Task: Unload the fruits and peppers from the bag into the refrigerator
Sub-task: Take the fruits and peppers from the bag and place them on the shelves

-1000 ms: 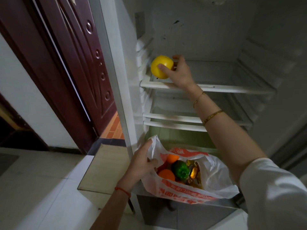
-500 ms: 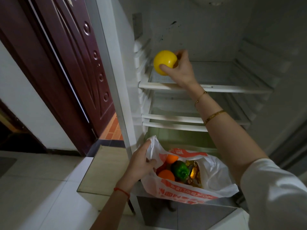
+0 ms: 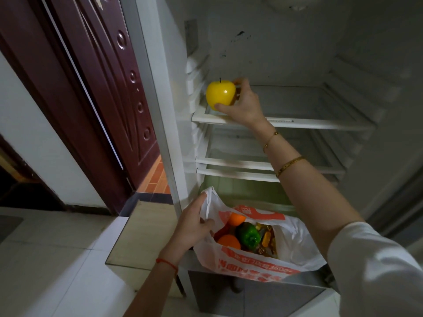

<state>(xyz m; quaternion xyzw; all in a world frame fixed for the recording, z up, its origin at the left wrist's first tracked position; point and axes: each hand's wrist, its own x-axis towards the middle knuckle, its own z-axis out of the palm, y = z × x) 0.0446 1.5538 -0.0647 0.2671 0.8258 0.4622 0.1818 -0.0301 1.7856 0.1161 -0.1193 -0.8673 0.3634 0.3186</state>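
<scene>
My right hand [image 3: 246,105] grips a yellow apple [image 3: 220,94], stem up, at the left end of the refrigerator's top shelf [image 3: 297,121]. Whether the apple rests on the shelf I cannot tell. My left hand [image 3: 194,223] pinches the rim of a white and orange plastic bag [image 3: 263,264] that sits low at the open refrigerator's front. Inside the bag lie a green pepper [image 3: 248,233], two oranges [image 3: 229,242] and shiny wrapped packets [image 3: 266,241].
Below the top shelf are two more glass shelves [image 3: 240,162] and a greenish drawer [image 3: 247,191]. A dark red door [image 3: 96,88] stands to the left. A low tiled ledge [image 3: 146,234] lies beside the refrigerator on the pale floor.
My right hand has turned the apple upright, so the stem now points up, and shifted it slightly left at the shelf's left end. My left hand and the bag have stayed put.
</scene>
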